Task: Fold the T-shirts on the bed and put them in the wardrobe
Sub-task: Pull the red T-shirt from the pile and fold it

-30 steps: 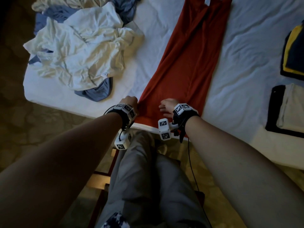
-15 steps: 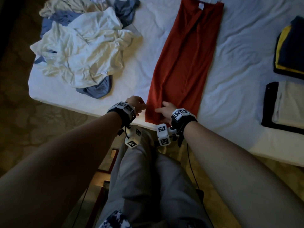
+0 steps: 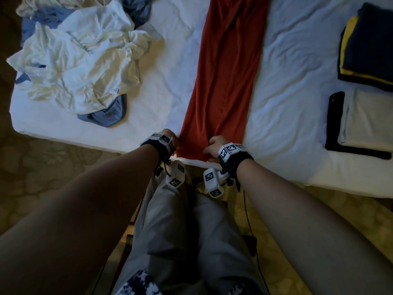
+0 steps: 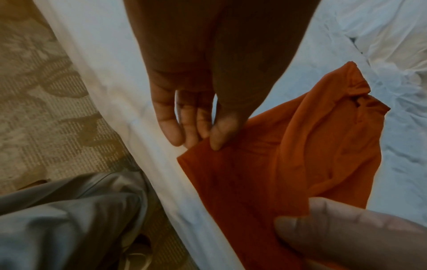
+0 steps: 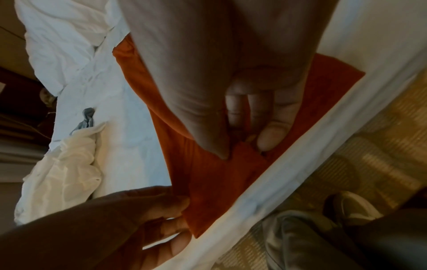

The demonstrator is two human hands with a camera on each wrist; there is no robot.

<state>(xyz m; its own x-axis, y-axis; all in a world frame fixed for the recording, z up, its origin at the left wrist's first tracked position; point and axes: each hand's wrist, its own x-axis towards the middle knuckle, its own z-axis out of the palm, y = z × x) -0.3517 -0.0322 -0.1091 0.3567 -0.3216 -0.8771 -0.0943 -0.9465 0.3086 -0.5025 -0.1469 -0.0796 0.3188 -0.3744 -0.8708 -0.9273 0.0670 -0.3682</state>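
Note:
A red T-shirt [image 3: 225, 81] lies folded into a long narrow strip on the white bed [image 3: 170, 67], its hem at the near edge. My left hand [image 3: 170, 137] pinches the hem's left corner between thumb and fingers [image 4: 215, 135]. My right hand [image 3: 213, 145] pinches the hem further right, thumb on top [image 5: 217, 146]. The red T-shirt [image 4: 277, 164] bunches slightly between both hands. The same red T-shirt [image 5: 219, 182] reaches the mattress edge in the right wrist view.
A crumpled heap of white and blue shirts [image 3: 80, 60] lies at the bed's left. Folded stacks sit at the right: a navy and yellow stack [image 3: 368, 45] and a beige on black stack [image 3: 361, 122]. Patterned carpet [image 3: 42, 171] and my grey trouser legs [image 3: 180, 241] are below.
Both hands have closed on the red shirt's hem; the right hand went from flat fingers on the fabric to a pinch. The view has shifted slightly.

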